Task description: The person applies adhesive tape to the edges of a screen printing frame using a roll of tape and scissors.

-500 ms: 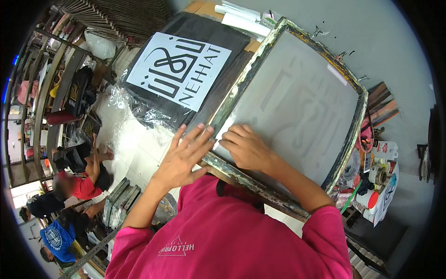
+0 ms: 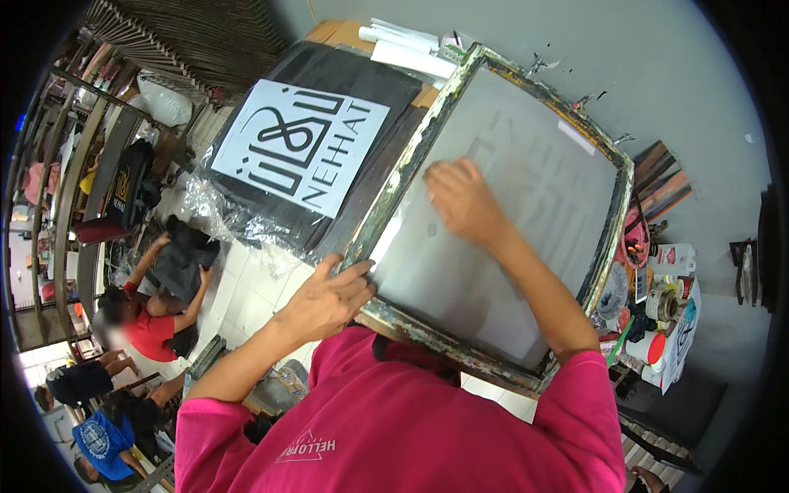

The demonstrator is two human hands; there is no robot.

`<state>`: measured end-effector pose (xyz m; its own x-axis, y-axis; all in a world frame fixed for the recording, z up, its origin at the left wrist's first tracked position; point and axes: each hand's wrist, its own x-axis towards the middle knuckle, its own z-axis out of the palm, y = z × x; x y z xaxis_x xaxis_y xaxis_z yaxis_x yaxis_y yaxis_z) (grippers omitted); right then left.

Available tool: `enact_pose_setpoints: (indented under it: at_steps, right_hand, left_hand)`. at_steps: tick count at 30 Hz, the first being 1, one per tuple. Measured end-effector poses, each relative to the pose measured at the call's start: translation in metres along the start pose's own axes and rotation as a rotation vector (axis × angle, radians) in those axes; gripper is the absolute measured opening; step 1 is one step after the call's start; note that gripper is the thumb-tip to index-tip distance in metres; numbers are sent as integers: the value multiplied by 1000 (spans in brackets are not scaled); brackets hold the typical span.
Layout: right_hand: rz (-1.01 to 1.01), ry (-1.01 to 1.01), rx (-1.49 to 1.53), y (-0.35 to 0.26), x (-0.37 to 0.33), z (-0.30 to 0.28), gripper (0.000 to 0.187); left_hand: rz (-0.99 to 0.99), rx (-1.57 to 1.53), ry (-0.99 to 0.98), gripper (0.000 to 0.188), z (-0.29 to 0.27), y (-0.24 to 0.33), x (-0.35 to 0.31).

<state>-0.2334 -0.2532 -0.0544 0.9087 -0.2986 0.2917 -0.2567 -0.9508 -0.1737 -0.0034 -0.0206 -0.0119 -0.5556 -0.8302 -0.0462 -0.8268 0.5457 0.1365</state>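
A silk-screen frame [image 2: 407, 168] with worn, paint-stained wooden sides lies in front of me, tilted in the view. Its pale grey mesh [image 2: 485, 287] bears a faint lettered stencil. My left hand [image 2: 329, 300] has its fingers bent over the frame's near left corner, gripping it. On the mesh, left of its middle, my right hand [image 2: 464, 201] is closed and slightly blurred; whatever its fingers hold is hidden. Left of the frame, a white sheet with black lettering [image 2: 300, 148] rests on a plastic-wrapped black bundle [image 2: 353, 70].
White paper rolls [image 2: 403, 53] lie beyond the bundle, near the grey wall [image 2: 625, 49]. At right sit a tape roll [image 2: 662, 304] and a red-and-white tub [image 2: 645, 349]. On the left, a person in red [image 2: 156, 333] handles dark cloth [image 2: 181, 259] beside metal racks [image 2: 86, 181].
My left hand's spread fingers have bent onto the frame's corner. My right hand has moved farther up the mesh. The view has shifted, and the person in red now holds up dark cloth.
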Motion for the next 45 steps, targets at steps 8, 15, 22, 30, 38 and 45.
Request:
enact_pose_setpoints:
  at_steps: [8,15,22,30,38,45]
  right_hand:
    - [-52,71,53,63,12,18,28]
    - [331,195,-40,178,55,-1,24]
    - [625,-33,-158,198,98,-4,34]
    - [659,472,-66,95,-54,-93,57]
    - [1355,764,3,-81,-264,-203,44]
    - [1915,1071,280,-233,-371,-123,29]
  left_hand:
    - [45,-7,19,41,-4,-4,1]
    - [77,-100,1,37,-1,-12,0]
    - [39,-151,-29,40,-4,-13,1]
    - [239,-331,172,55,-42,-21,101]
    - [77,-937,182,46,-8,26,415]
    - [-448,-1343,173,38,31,99,592]
